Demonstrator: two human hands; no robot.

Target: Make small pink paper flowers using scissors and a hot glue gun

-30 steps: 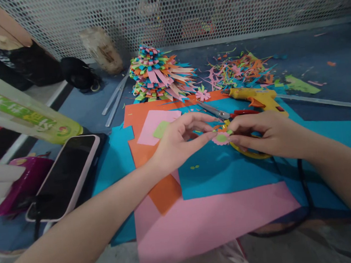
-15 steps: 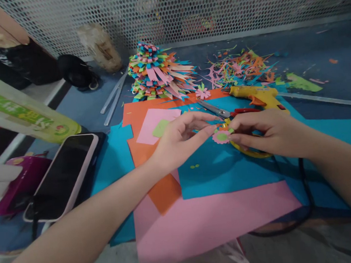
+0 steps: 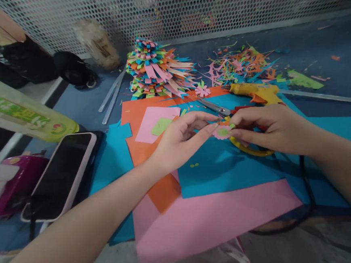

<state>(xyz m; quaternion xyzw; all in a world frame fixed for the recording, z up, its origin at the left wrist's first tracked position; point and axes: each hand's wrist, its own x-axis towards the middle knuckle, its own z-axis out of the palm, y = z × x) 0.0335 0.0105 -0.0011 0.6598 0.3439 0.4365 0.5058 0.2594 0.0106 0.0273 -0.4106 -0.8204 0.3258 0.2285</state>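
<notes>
The right hand point(image 3: 269, 126) has its grip closed, thumb and forefinger pinching the right edge of a pink paper flower point(image 3: 223, 132) with a green centre, above the blue paper point(image 3: 227, 172) between the two hands, while the left hand point(image 3: 180, 141) has its thumb at the flower's left edge, though whether that grip pinches it I cannot tell. On the far left, the bottle point(image 3: 61, 128) has a green label point(image 3: 9, 107), cut off and too blurred to read. The right hand partly hides a yellow ring-shaped thing point(image 3: 251, 150) and red-handled scissors point(image 3: 213, 106).
</notes>
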